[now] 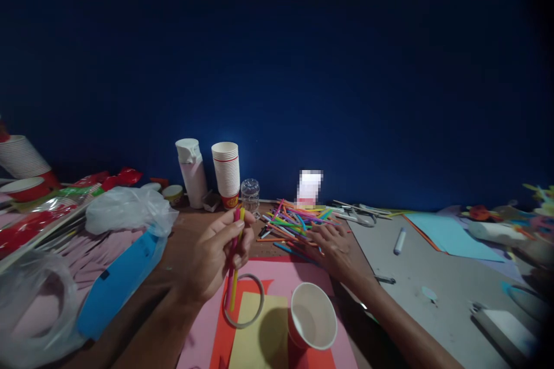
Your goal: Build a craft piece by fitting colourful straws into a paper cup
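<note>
The left hand (215, 259) has a closed grip, thumb and fingertips pinching a pink straw (230, 277) and a yellow straw (234, 282) together, their lower ends reaching down over a ring of tape (243, 301). The right hand (329, 248) has a loosely open grip, its fingers resting on a heap of coloured straws (294, 223) on the tabletop (277, 245). A paper cup (312, 316) sits tilted on pink card (277, 274), between the hands and nearer the camera.

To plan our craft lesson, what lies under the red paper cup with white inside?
Red-orange paper on pink paper shows around the cup; the spot beneath its base is covered.
</note>
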`<state>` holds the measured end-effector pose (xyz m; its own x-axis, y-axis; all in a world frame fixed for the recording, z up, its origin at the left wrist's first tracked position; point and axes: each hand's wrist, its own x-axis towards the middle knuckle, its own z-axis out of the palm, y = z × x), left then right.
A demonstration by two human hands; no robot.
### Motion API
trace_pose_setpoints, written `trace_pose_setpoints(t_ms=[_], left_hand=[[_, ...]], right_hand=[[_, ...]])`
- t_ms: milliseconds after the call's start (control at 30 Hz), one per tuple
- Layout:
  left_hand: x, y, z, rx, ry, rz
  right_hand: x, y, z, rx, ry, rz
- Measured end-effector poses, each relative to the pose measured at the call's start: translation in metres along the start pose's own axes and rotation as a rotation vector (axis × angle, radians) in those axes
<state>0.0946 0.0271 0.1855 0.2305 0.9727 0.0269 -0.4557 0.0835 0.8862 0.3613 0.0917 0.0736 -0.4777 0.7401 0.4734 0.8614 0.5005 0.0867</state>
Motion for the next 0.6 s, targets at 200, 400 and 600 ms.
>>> trace_pose_setpoints(t_ms=[200,400,600], left_hand=[[0.0,-0.001,0.001,0.013,0.008,0.001],[0.001,-0.002,0.002,0.022,0.015,0.0],[0.001,-0.004,0.0,0.021,-0.001,0.012]], right_hand=[[-0.017,0.007,-0.004,-0.024,-0.108,-0.043],[-0.019,0.007,0.018,-0.06,-0.129,-0.021],[-0.003,-0.005,0.026,-0.133,-0.095,0.033]])
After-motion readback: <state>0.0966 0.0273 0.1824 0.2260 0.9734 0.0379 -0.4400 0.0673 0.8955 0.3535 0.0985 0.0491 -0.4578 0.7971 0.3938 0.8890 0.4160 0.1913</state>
